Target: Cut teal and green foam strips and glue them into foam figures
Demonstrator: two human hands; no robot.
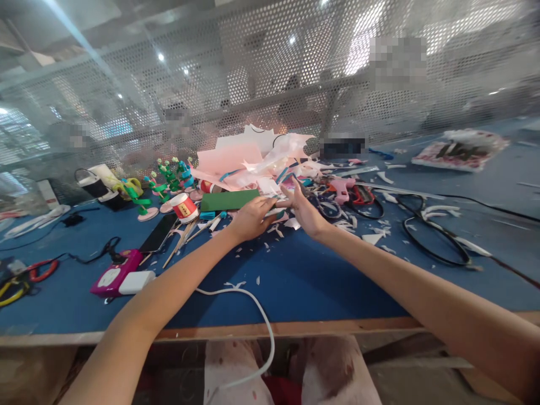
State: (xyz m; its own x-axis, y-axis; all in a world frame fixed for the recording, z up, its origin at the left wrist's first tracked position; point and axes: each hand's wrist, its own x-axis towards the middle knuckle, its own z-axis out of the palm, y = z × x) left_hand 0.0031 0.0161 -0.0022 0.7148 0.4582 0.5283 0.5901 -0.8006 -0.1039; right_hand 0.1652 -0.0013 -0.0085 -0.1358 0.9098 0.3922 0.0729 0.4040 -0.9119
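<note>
Both my arms reach out over a blue table [295, 281]. My left hand [252, 216] is closed on a small white and teal object that I cannot make out. My right hand [304, 211] meets it from the right, fingers curled toward the same piece. Just beyond the hands lies a dark green foam sheet [230, 200]. Behind that sheet is a heap of pink and white paper scraps [257, 157]. White paper bits are scattered on the table around both hands.
Left: a red-labelled cup [184, 207], green foam figures [162, 183], a phone [159, 232], a pink device with a white charger [120, 277]. Right: a pink glue gun [342, 188], black cables [434, 236], a printed bag [462, 149]. A perforated metal screen stands behind.
</note>
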